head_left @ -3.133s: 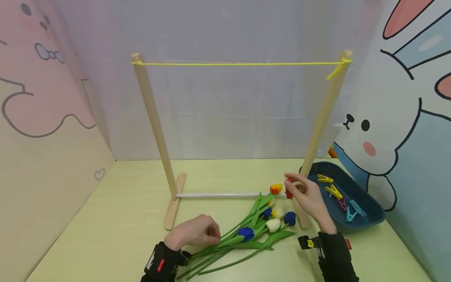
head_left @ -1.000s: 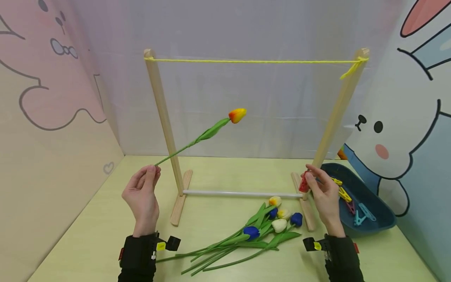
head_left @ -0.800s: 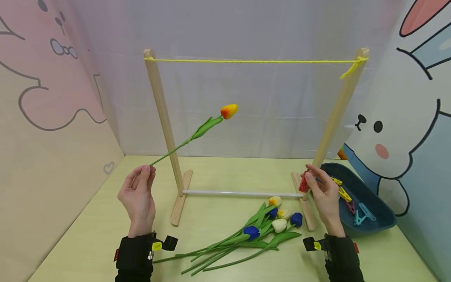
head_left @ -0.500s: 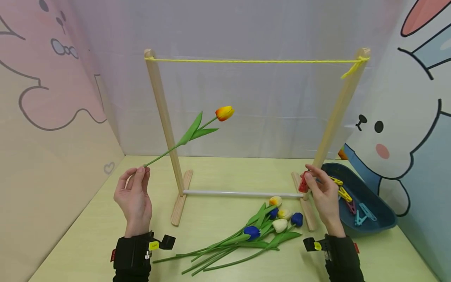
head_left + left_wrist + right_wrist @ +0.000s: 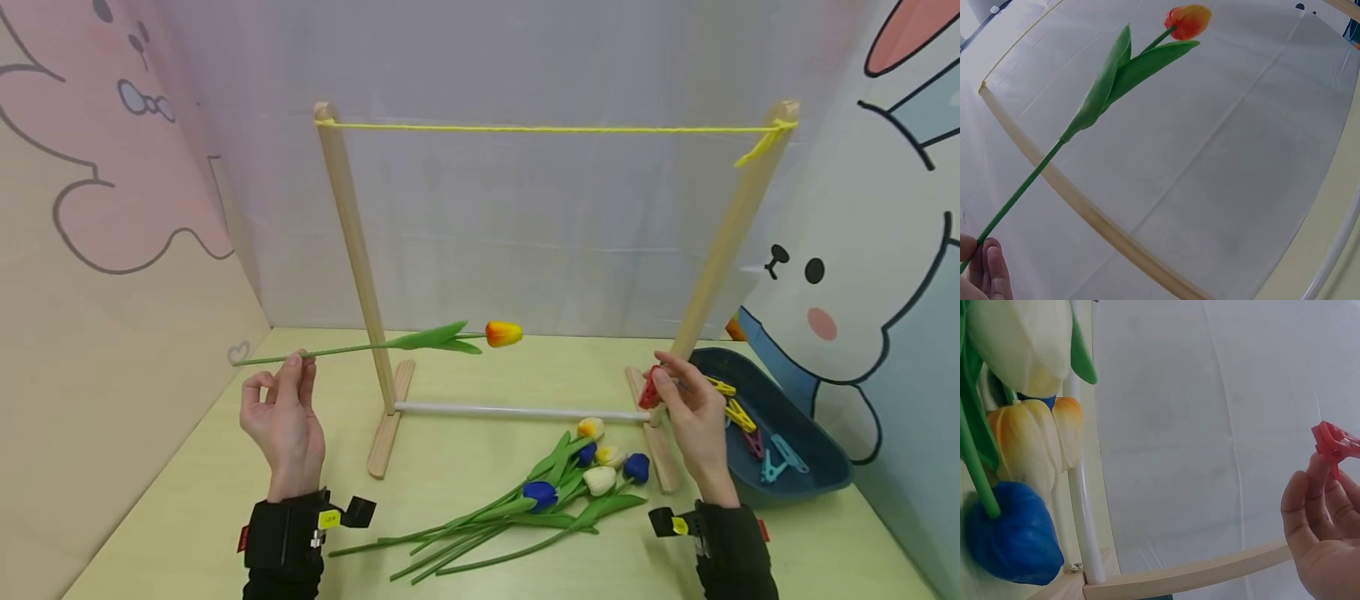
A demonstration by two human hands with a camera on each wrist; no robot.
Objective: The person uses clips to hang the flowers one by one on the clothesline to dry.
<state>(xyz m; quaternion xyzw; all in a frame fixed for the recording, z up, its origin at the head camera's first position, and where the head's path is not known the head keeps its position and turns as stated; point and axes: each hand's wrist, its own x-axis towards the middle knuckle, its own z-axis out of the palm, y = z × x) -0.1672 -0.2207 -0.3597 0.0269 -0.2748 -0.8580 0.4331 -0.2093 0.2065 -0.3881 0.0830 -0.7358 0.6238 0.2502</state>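
Observation:
My left hand [image 5: 285, 425] pinches the green stem of an orange-yellow artificial tulip [image 5: 503, 334] near its lower end. In the head view the flower lies almost level, its bloom pointing right and a short bit of stem sticking out to the left of the fingers. The left wrist view shows its leaves and bloom [image 5: 1189, 22] whole. My right hand [image 5: 693, 421] holds a red clothespin [image 5: 650, 388] between thumb and fingers, in front of the right post. In the right wrist view that clothespin [image 5: 1337, 440] sits at the fingertips.
A wooden frame with a left post [image 5: 352, 250], right post [image 5: 731, 242] and white bottom bar [image 5: 517, 412] carries a taut yellow string [image 5: 555, 129]. Several tulips, blue [image 5: 540, 495] and white [image 5: 600, 481], lie in front. A dark blue basin [image 5: 825, 454] at right holds yellow, pink and teal clothespins.
My left hand has lifted the orange-yellow tulip from the bunch and moved left. Over the last half second its bloom has swung down to nearly level. The right hand still holds the red clothespin.

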